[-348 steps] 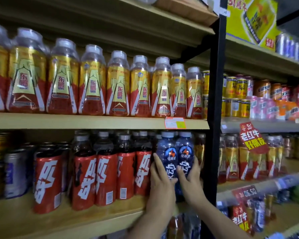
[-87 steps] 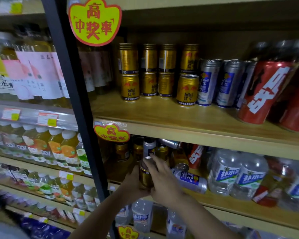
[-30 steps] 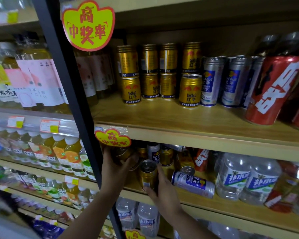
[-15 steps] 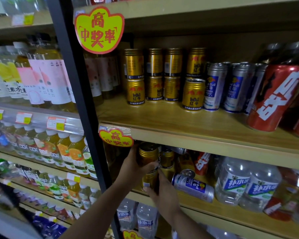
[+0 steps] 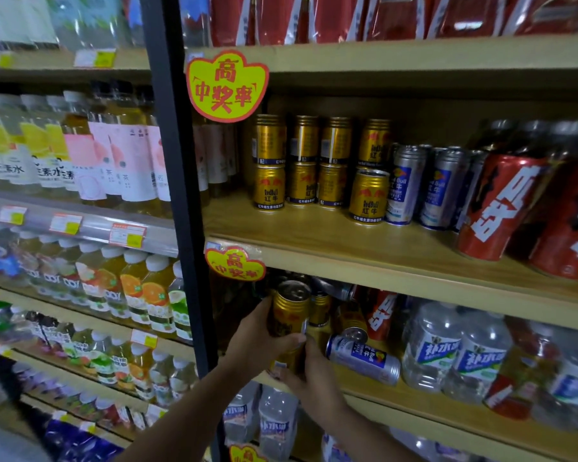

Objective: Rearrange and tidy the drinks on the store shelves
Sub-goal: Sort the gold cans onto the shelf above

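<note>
On the lower wooden shelf, my left hand grips a gold can and holds it upright on top of a second gold can. My right hand wraps around that lower can from the right and hides most of it. Just to the right a silver-and-blue can lies on its side. More gold cans and a red can stand jumbled behind, partly in shadow.
The shelf above carries stacked gold cans, silver-blue cans and red bottles. Water bottles stand right of the fallen can. A black upright post divides off the juice and tea shelves on the left. Yellow promo tags hang on shelf edges.
My left hand brought a gold can from the back left of the shelf and set it on the can my right hand holds. The view shifted slightly down.
</note>
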The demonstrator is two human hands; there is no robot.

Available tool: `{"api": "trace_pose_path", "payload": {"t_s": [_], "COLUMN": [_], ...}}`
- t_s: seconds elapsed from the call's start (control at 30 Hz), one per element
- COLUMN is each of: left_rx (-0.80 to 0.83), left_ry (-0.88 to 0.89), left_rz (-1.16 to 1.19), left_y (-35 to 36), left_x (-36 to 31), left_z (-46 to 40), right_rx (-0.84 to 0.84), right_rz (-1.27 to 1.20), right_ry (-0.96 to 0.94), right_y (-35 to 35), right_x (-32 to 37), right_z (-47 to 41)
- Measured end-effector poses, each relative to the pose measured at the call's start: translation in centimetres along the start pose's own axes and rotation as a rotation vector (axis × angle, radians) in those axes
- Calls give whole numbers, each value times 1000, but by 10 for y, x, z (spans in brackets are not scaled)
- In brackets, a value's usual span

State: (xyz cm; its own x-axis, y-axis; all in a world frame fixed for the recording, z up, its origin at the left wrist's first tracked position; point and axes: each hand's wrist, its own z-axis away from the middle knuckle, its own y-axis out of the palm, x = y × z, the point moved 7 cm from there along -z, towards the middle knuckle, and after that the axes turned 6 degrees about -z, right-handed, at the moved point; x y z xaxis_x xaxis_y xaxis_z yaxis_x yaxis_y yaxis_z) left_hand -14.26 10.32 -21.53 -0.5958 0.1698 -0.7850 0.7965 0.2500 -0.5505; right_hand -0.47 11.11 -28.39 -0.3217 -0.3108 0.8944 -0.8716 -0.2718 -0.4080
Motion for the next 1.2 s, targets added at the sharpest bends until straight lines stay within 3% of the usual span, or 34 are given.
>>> {"api": "trace_pose_path", "payload": {"t_s": [0.13, 0.4, 0.8, 1.0, 1.2], "left_rx": [14, 79, -107, -206, -311], "left_ry": [17, 170, 370, 340, 290], "left_rz": [-10, 50, 117, 207, 89], "left_y": [0, -15, -120, -152, -134], "left_x": [-11, -65, -200, -220, -198], "left_z": [19, 50, 28, -36, -93], "right_rx": [-8, -168, -374, -381, -363], "right_rz": [-102, 63, 135, 215, 250], "right_ry": [-17, -126, -407, -374, -242], "right_y": [-5, -37, -104, -123, -135], "right_x": [2, 39, 214, 269, 256], "right_z": [20, 59, 63, 7, -52]}}
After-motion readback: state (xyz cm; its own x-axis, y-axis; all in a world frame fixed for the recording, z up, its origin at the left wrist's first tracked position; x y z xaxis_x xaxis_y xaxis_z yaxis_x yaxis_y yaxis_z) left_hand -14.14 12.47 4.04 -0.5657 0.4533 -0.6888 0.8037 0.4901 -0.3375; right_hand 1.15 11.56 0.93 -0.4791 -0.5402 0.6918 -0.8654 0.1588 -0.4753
